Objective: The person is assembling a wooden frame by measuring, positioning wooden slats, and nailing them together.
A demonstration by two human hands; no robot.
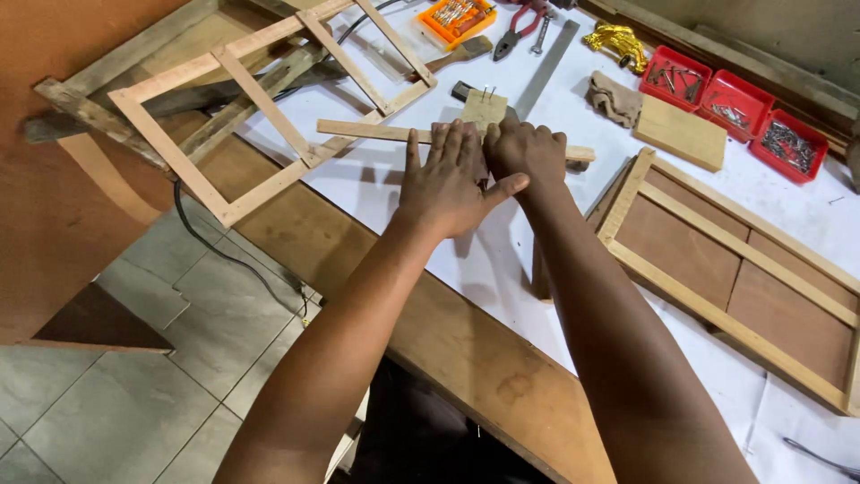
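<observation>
Head view looks down on our two hands meeting over a thin wooden strip point(376, 131) that lies flat on the white-covered table point(502, 260). Our left hand point(445, 179) lies palm down with its fingers point(448, 142) pressed together and extended across the strip, thumb stretched out to the right; we judge that this flat press keeps the strip from sliding. Our right hand point(528, 151) is curled just beside it, knuckles up, the two hands touching; its fingertips are tucked under, so we cannot tell whether they pinch anything. Just beyond the hands a small wooden block point(485, 108) with two nails standing in it sits against the strip, probably so that the piece can be fastened there.

Around this spot the other things lie within reach. A finished open lattice frame point(269, 108) hangs partly over the table's left edge, on top of rougher timber. At the right lies a frame with brown panels point(743, 269). Further back we see a flat metal ruler point(545, 70), red-handled pliers point(518, 31), an orange tray point(457, 18) of small parts, three red trays point(735, 103) of nails, a wooden board point(681, 133) and a crumpled cloth point(614, 97). A black cable point(224, 255) trails down to the tiled floor point(134, 394).
</observation>
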